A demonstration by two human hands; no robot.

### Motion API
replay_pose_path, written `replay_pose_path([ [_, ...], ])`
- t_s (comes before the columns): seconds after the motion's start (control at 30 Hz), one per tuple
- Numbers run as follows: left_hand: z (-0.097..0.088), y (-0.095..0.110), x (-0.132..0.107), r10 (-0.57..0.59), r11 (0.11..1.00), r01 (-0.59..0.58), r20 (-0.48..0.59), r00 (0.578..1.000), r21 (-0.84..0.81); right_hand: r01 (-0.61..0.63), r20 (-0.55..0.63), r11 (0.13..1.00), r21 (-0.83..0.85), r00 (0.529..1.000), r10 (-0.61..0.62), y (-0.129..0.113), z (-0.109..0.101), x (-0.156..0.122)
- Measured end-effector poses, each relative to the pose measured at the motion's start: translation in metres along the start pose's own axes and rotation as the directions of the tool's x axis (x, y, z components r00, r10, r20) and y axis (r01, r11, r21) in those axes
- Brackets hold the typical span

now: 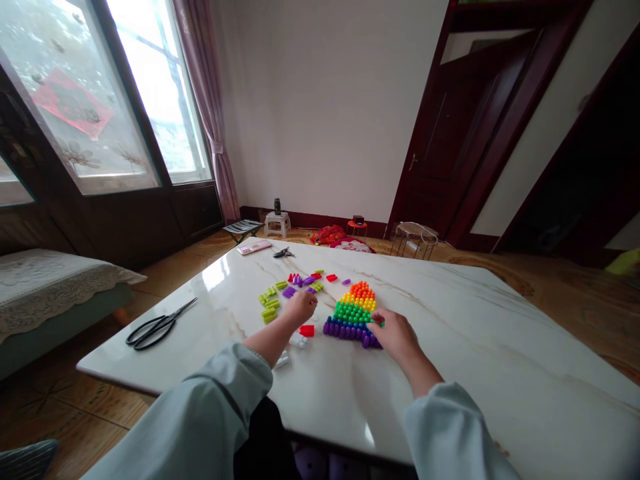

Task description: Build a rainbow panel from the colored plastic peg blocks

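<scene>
On the table lies a triangular piece of rainbow beadwork [354, 312], banded orange, yellow, green, blue and purple from its far tip to its near edge. My right hand [397, 332] is at its right side, thumb and fingers closed on the edge beads. Left of the beadwork, my left hand [301, 307] is held with curled fingers near small purple pieces [289, 292]; whatever it may pinch is hidden. Around it lie lime-green pieces [269, 313], a red piece [307, 331] and white pieces [298, 341], partly covered by my forearm.
Black-handled scissors [159, 328] lie on the marble-patterned table [480, 333] at the left. Small pliers [283, 253] and a pink phone-like object [254, 248] are near the far edge. Beyond stand a white stool [277, 225] and a round wire-legged stool [414, 233].
</scene>
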State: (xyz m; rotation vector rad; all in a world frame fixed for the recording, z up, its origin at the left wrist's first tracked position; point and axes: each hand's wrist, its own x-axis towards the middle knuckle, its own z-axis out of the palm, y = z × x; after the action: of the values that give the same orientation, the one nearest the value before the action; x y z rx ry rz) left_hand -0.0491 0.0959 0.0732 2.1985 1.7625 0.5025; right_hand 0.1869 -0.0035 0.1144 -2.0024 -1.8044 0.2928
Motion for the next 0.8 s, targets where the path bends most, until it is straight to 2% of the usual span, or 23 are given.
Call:
replay_pose_path([
  [0.1,-0.001,-0.009,0.01,-0.003,0.995,0.004,-0.01,1.0,0.1,0.082,0.028,0.996,0.034,0.996,-0.083,-0.025,0.005,-0.004],
  [0.27,-0.01,-0.022,0.047,0.12,0.939,-0.104,-0.029,0.992,0.328,0.182,0.029,0.981,0.074,0.982,-0.184,-0.046,0.01,-0.016],
  [0.4,-0.008,-0.035,0.08,0.071,0.934,-0.105,0.111,0.991,0.342,0.214,0.066,0.972,0.094,0.973,-0.221,-0.049,0.011,-0.022],
  [0.47,-0.003,-0.041,0.09,0.068,0.935,-0.136,0.211,0.975,0.327,0.203,0.098,0.974,0.099,0.972,-0.213,-0.048,0.012,-0.023],
  [0.53,0.004,-0.048,0.096,0.093,0.935,-0.176,0.267,0.959,0.307,0.189,0.126,0.976,0.107,0.971,-0.202,-0.047,0.012,-0.022],
  [0.63,0.014,-0.056,0.094,0.153,0.927,-0.211,0.201,0.968,0.31,0.181,0.151,0.976,0.121,0.968,-0.198,-0.045,0.013,-0.02],
  [0.8,0.025,-0.059,0.077,0.24,0.906,-0.249,0.069,0.968,0.341,0.196,0.165,0.973,0.12,0.963,-0.214,-0.047,0.016,-0.021],
])
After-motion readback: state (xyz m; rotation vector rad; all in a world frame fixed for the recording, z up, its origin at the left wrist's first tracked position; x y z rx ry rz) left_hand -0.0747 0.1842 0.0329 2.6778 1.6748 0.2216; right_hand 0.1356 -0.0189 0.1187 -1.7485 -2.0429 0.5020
